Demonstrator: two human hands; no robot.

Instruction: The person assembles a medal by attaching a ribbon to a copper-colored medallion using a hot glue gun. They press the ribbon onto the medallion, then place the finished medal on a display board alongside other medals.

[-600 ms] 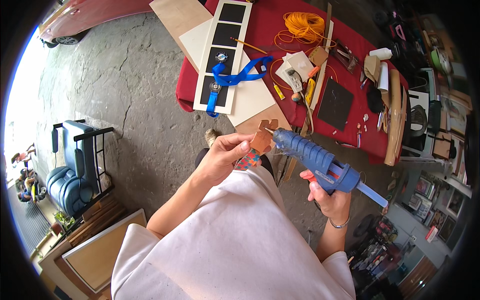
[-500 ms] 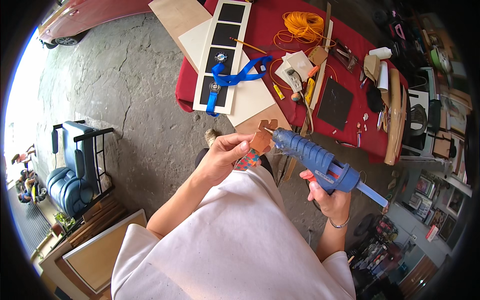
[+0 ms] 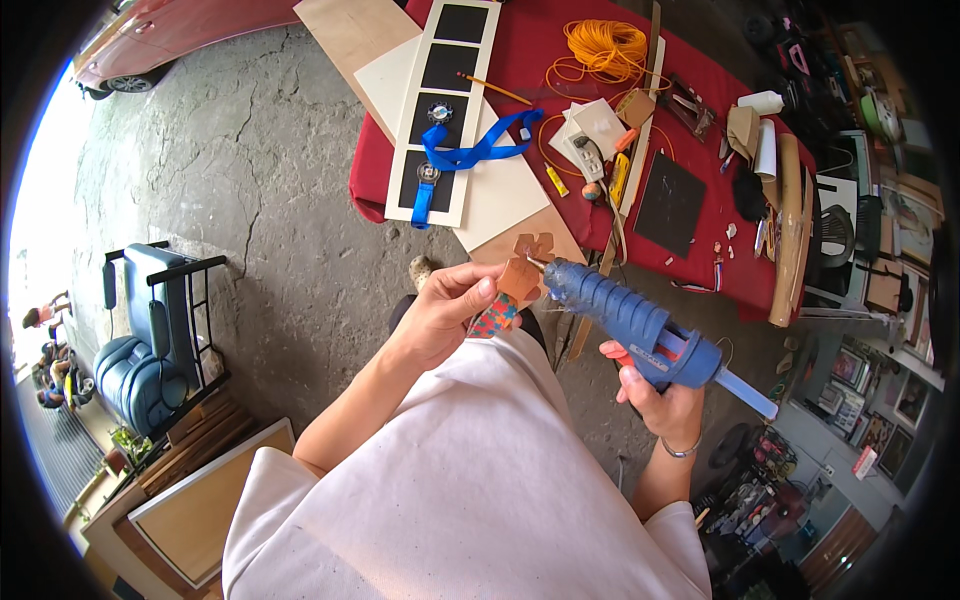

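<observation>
My left hand (image 3: 455, 305) pinches a flat brown cut-out piece (image 3: 522, 278), brown like wood or leather, with notched edges at its top. A red and teal patterned strip (image 3: 494, 316) hangs below it, between my fingers. In my right hand (image 3: 655, 400) is a blue glue gun (image 3: 620, 318), with my fingers wrapped round its handle near the red trigger. A clear glue stick (image 3: 748, 394) sticks out of its back end. The gun's nozzle meets the face of the brown piece close to its top. Whether glue is coming out is too small to tell.
Ahead, a red-covered table (image 3: 610, 225) carries a white frame (image 3: 455, 120) with black panels, a blue ribbon (image 3: 480, 150) with medals, an orange cord coil (image 3: 607, 50), a pencil (image 3: 495, 88) and a black sheet (image 3: 670, 205). A blue chair (image 3: 150, 340) stands left.
The nozzle tip has shifted slightly left and down across the brown piece, which has itself moved a little left and up. Both hands keep their grips.
</observation>
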